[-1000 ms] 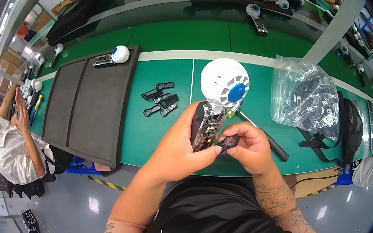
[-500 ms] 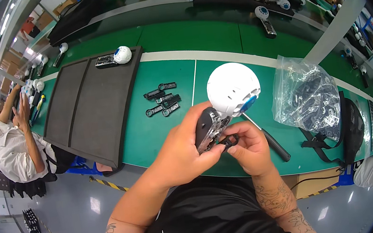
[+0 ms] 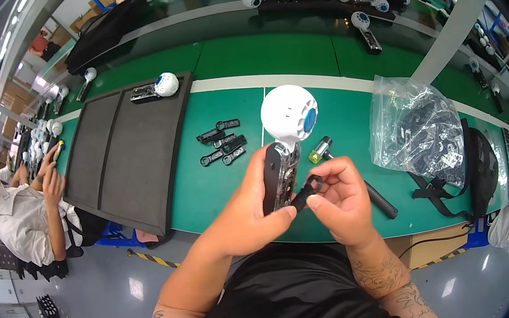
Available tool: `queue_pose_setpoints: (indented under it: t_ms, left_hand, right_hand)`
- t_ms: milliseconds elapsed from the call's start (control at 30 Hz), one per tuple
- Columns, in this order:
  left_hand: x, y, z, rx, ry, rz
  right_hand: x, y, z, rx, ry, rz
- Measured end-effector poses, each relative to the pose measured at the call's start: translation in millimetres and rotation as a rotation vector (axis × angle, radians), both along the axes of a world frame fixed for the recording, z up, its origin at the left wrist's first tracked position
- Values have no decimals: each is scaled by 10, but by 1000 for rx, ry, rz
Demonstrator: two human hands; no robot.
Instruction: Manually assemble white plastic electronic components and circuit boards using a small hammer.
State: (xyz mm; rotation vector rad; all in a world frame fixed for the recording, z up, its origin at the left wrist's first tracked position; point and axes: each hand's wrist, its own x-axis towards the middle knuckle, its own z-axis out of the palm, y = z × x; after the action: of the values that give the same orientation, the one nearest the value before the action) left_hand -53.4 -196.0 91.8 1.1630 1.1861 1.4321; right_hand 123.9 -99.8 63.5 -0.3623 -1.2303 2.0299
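Observation:
In my left hand is a handheld device with a round white head and a blue disc on its side. My fingers wrap its black handle, whose open side shows parts inside; the device stands nearly upright. My right hand pinches a small black plastic cover with a ring-shaped end, close beside the handle. My left thumb is at the cover's lower end; whether it presses on it I cannot tell. Behind my right hand lies a mallet with a yellow-green and metal head, partly hidden.
Several similar black covers lie on the green table. At left is a dark tray with another white-headed device on it. A clear plastic bag and black bag lie at right. A co-worker sits at far left.
The device has turned more upright, its white head shifting left and its blue disc showing more. The black cover has tilted away from the handle. The mallet's head has come into sight.

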Motion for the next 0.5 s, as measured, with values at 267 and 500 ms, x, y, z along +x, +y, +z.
queue_pose_setpoints:
  t_ms: [267, 500]
  left_hand:
    - [187, -13, 76, -24, 488, 137]
    - [189, -22, 94, -23, 605, 190]
  right_hand:
    - [-89, -97, -5, 160, -175, -152]
    - [-118, -114, 19, 293, -224, -211]
